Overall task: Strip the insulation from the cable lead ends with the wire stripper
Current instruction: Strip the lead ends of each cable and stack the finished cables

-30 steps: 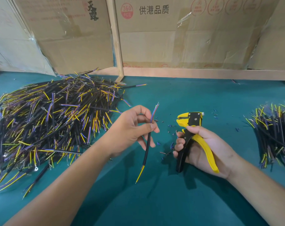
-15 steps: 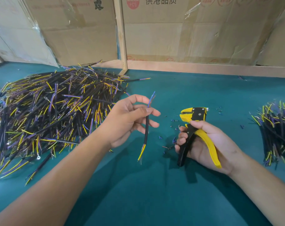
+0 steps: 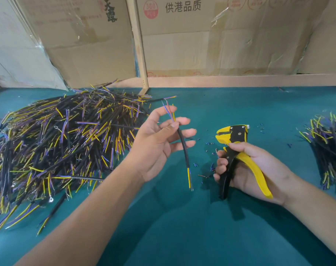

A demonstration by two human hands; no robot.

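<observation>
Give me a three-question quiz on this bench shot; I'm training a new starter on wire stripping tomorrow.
1. True or false: the wire stripper is clamped on the cable.
2. Which hand holds the cable? A) left hand B) right hand C) neither
3. Fill in: the bigger cable pile lies on the person's ____ side.

Key:
1. False: the stripper is held apart from the cable, to its right.
2. A, pinched near its upper end, lower end hanging free.
3. Left; a smaller pile lies at the right edge of the green mat.
</observation>
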